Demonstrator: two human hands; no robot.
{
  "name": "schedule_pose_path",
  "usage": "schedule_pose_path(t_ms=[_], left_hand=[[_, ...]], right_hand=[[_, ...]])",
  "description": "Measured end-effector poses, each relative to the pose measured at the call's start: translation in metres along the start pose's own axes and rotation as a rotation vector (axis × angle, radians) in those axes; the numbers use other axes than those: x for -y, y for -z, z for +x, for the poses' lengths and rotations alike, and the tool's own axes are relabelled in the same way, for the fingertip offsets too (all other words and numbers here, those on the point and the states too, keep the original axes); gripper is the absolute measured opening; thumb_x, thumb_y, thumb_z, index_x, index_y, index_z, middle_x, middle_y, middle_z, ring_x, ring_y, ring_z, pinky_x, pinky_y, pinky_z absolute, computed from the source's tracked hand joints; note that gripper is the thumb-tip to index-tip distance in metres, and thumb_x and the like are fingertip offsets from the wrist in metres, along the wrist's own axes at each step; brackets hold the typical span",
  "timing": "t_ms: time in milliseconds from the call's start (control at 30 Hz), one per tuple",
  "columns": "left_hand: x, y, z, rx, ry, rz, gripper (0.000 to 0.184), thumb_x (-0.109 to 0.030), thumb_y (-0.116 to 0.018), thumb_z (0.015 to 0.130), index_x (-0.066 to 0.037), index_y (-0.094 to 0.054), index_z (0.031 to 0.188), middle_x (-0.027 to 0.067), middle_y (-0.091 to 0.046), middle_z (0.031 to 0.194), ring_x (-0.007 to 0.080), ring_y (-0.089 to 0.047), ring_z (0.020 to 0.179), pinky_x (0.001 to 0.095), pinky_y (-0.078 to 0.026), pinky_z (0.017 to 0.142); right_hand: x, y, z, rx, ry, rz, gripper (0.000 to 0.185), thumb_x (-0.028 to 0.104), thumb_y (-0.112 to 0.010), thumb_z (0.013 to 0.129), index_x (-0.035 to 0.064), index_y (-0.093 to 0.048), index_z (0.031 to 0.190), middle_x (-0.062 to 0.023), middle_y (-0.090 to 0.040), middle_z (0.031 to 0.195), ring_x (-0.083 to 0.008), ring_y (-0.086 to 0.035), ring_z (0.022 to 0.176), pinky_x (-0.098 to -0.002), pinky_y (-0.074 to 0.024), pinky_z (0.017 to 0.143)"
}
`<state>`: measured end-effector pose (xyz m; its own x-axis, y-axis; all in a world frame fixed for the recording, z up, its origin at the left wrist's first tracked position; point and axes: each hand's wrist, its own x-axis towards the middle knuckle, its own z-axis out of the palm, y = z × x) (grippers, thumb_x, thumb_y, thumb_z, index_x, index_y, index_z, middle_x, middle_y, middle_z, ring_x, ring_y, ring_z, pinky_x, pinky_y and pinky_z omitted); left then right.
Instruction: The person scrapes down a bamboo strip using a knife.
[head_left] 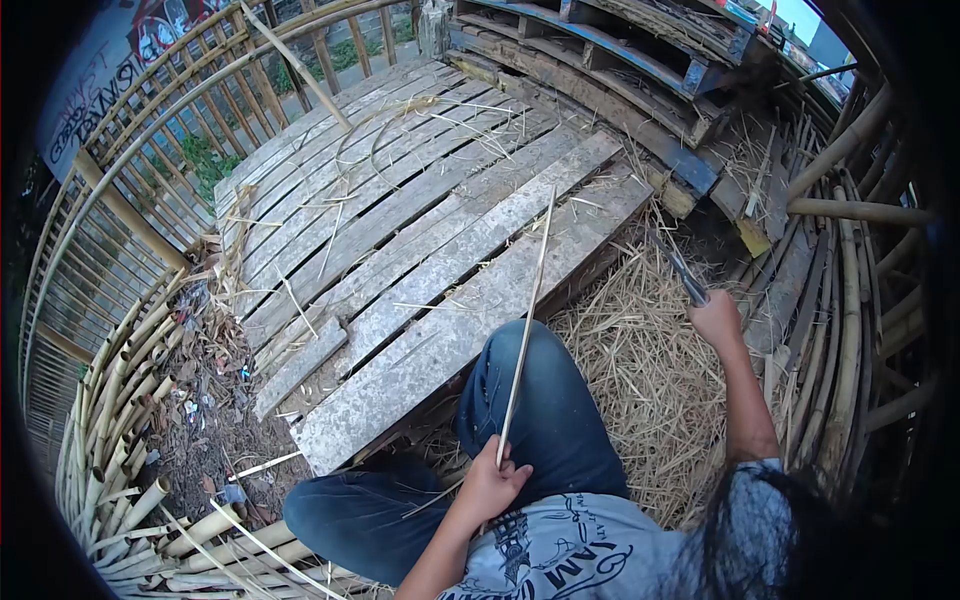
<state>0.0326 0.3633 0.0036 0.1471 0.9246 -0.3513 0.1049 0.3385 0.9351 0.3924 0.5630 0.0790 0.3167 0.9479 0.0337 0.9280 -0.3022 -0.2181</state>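
Note:
My left hand (pixel 490 482) is closed around the lower part of a long, thin bamboo strip (pixel 537 285). The strip slants up past my raised knee, its far tip above the wooden slats. Out to the right, my right hand (pixel 716 320) grips a knife (pixel 682 272) by its handle, the dark blade pointing up and left, apart from the strip. Beneath the knife lies a thick heap of bamboo shavings (pixel 650 375). My legs (pixel 545 400) are bent in front of the slatted wooden platform (pixel 440 255).
Stacked pallets (pixel 600 65) stand at the back right. Bamboo poles (pixel 848 300) lean along the right side. Cut bamboo (pixel 150 500) lies at the lower left, by a curved bamboo fence (pixel 120 200). A short plank (pixel 300 368) rests near the platform's left edge.

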Motion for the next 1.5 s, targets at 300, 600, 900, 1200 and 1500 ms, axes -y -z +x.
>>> schedule_pose_path(t_ms=[300, 600, 900, 1200, 1500], left_hand=[[-0.018, -0.002, 0.024, 0.031, 0.059, 0.092, 0.035, -0.001, -0.071, 0.080, -0.008, -0.038, 0.085, -0.0050, -0.037, 0.061, 0.0029, -0.036, 0.053, 0.0218, -0.032, 0.047], [-0.019, -0.012, -0.001, -0.078, 0.036, 0.255, 0.033, -0.002, -0.073, 0.078, -0.006, -0.042, 0.090, -0.0054, -0.038, 0.063, 0.0030, -0.035, 0.053, 0.0209, -0.032, 0.050], [-0.033, 0.002, 0.014, 0.228, 0.519, -0.544, 0.028, -0.002, -0.064, 0.087, -0.012, -0.038, 0.090, -0.0078, -0.037, 0.057, 0.0025, -0.034, 0.045, 0.0213, -0.027, 0.041], [-0.040, 0.001, 0.031, 0.272, 0.462, -0.496, 0.029, -0.002, -0.064, 0.088, -0.015, -0.038, 0.089, -0.0079, -0.039, 0.057, 0.0010, -0.035, 0.045, 0.0204, -0.025, 0.039], [-0.037, -0.010, 0.022, 0.059, 0.205, -0.036, 0.031, -0.003, -0.068, 0.084, -0.011, -0.038, 0.087, -0.0050, -0.044, 0.061, 0.0024, -0.041, 0.048, 0.0223, -0.033, 0.041]], right_hand=[[0.117, -0.059, -0.090, 0.411, 0.545, 0.145, 0.026, 0.026, -0.062, 0.067, 0.0023, -0.069, 0.074, -0.0226, -0.066, 0.073, -0.0397, -0.066, 0.072, -0.0457, -0.0536, 0.073], [0.092, -0.043, 0.016, 0.227, 0.178, 0.077, 0.027, 0.025, -0.062, 0.071, 0.0006, -0.070, 0.079, -0.0232, -0.067, 0.077, -0.0378, -0.067, 0.079, -0.0432, -0.0532, 0.075], [0.104, -0.067, -0.096, 0.298, 0.205, 0.175, 0.027, 0.027, -0.059, 0.074, 0.0029, -0.070, 0.080, -0.0222, -0.067, 0.078, -0.0393, -0.067, 0.078, -0.0465, -0.0538, 0.074], [0.101, -0.065, -0.102, 0.409, 0.555, 0.119, 0.023, 0.023, -0.063, 0.064, 0.0031, -0.070, 0.074, -0.0199, -0.067, 0.071, -0.0364, -0.068, 0.070, -0.0442, -0.0550, 0.069], [0.111, -0.066, -0.087, 0.459, 0.552, 0.028, 0.024, 0.023, -0.065, 0.063, 0.0031, -0.069, 0.074, -0.0200, -0.067, 0.076, -0.0368, -0.067, 0.076, -0.0451, -0.0540, 0.073]])
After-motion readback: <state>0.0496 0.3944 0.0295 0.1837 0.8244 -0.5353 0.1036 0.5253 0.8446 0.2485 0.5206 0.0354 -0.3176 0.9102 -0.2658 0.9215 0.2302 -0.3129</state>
